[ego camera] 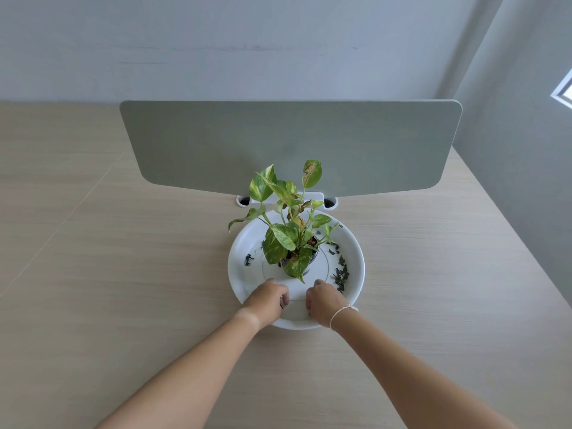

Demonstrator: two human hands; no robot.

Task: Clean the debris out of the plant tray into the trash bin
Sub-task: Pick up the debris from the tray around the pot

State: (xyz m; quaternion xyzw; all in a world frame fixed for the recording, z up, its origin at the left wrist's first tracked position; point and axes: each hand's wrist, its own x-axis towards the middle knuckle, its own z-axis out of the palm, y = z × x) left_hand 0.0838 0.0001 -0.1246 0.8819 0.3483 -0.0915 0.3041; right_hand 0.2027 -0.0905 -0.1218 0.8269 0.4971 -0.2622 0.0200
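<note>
Debris (340,274), in the form of small dark green leaf scraps, is lying scattered on the floor of the round white plastic plant tray (240,267), which is sitting on the pale wood-grain table (123,274) just in front of the grey-green desk divider panel (291,144). Most of the scraps are gathering along the right side of the tray, curving from the far right rim toward the near edge, while a smaller clump is sitting on the left side. A small dark pot holding a variegated green pothos plant (288,239) is standing at the tray's centre.

Both hands are resting inside the near part of the tray, close together. The left hand (269,298) is showing curled fingers, and something dark is peeking out at its fingertips, though whether it is pinching a scrap I cannot tell. The right hand (322,301), with a thin white bracelet on its wrist, is likewise curled with fingers turned down onto the tray floor; what it holds, if anything, is hidden.

The main trail of scraps is lying just beyond and to the right of the right hand, so that hand looks the nearer one for gathering it. No trash bin is showing anywhere in view.
</note>
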